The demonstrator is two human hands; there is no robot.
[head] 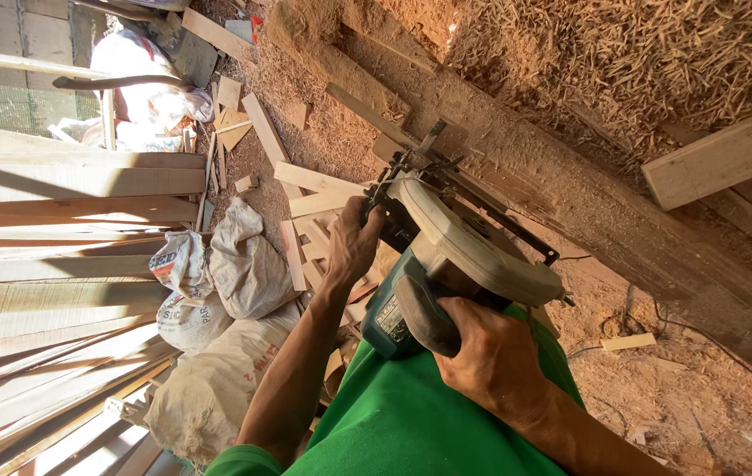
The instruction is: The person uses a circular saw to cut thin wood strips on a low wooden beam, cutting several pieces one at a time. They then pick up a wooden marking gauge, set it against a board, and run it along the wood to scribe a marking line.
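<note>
Sawdust covers everything here, and in the middle of it we hold a hand-held circular saw with a teal motor housing and a pale, dust-coated blade guard (455,264) against a long, rough, sawdust-caked timber beam (570,198) that runs diagonally across the view. Our right hand (490,357) is wrapped tight around the saw's dark rear handle, fingers closed on it. Our left hand (354,242) is closed around the front of the saw, near the metal base plate, steadying it.

Risks, as we judge them: the left hand sits close to the blade end, so a kick or slip could carry it toward the teeth. The beam's surface is uneven and thick with dust, so the base plate may rock and the blade bind. Loose pale wood offcuts (305,189) lie just beside the saw and could shift under it. We cannot see the power cord, which might snag. Stuffed white woven sacks (217,353) lie near our left arm, beside stacked long planks (59,264).
</note>
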